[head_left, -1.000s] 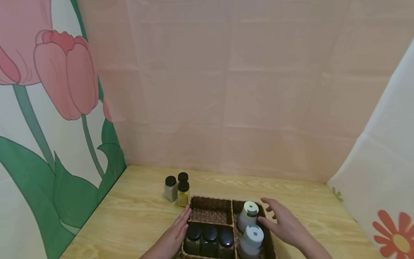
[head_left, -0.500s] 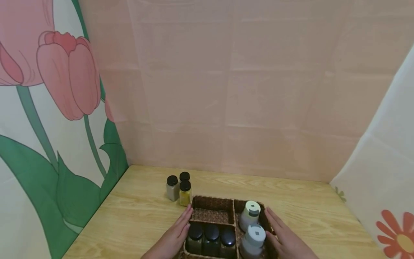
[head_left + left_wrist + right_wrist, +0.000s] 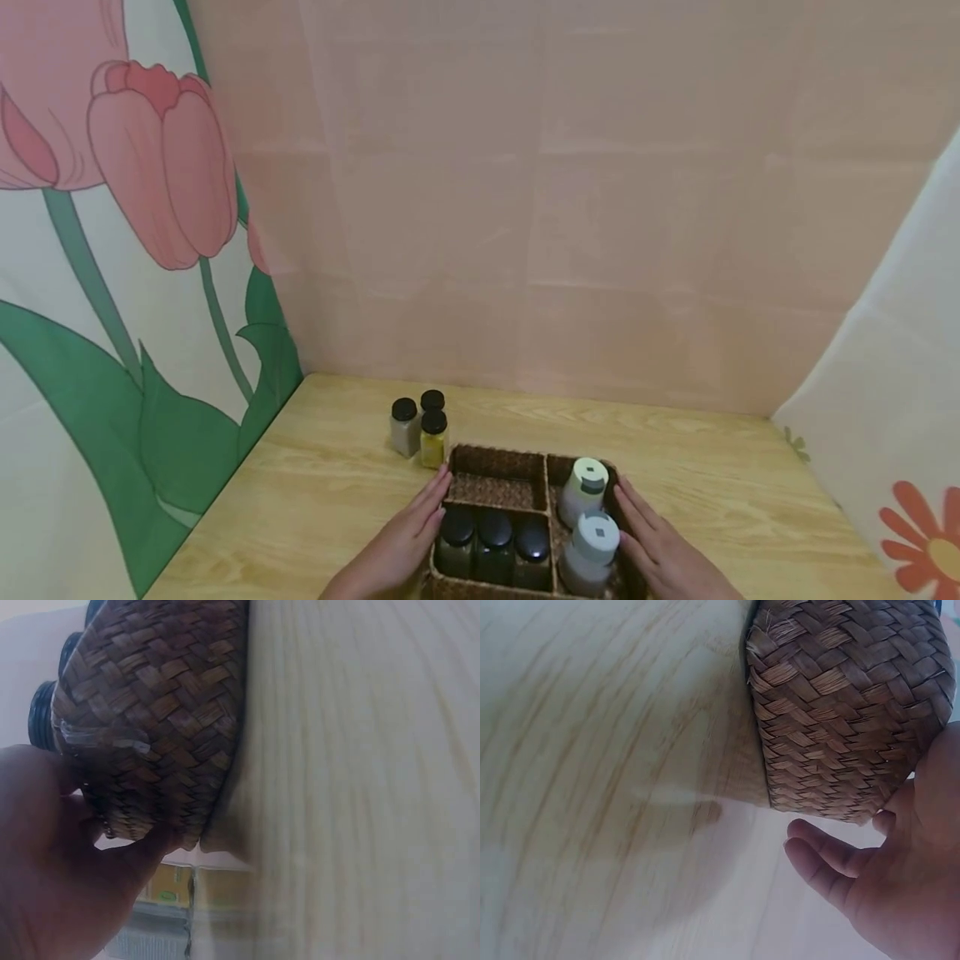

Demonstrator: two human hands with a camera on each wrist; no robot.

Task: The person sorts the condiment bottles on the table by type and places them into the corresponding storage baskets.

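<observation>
A brown woven basket (image 3: pixel 487 590) with compartments stands at the front of the table. My left hand (image 3: pixel 401 537) rests on its left side with fairly straight fingers; in the left wrist view they touch the woven wall (image 3: pixel 161 697). My right hand (image 3: pixel 663 542) lies against the right side, also with fingers extended; in the right wrist view they lie near the lower corner of the basket (image 3: pixel 847 712). Dark jars with black lids (image 3: pixel 494 533) fill the front left compartment. Two white-capped bottles (image 3: pixel 592 550) stand in the right compartment. The back left compartment (image 3: pixel 495 490) shows its bare bottom.
Just beyond the basket's back left corner stand three black-lidded jars: a greyish one (image 3: pixel 406 432), a yellow one (image 3: pixel 433 446) and one partly hidden (image 3: pixel 432 401). The wooden table (image 3: pixel 675 442) meets a pink backdrop (image 3: pixel 525 250) and flowered side cloths (image 3: pixel 862 375).
My right hand has come from above the right compartment down onto the basket's right side. My left hand stays on the left side. The whole scene shifts slightly in the head view.
</observation>
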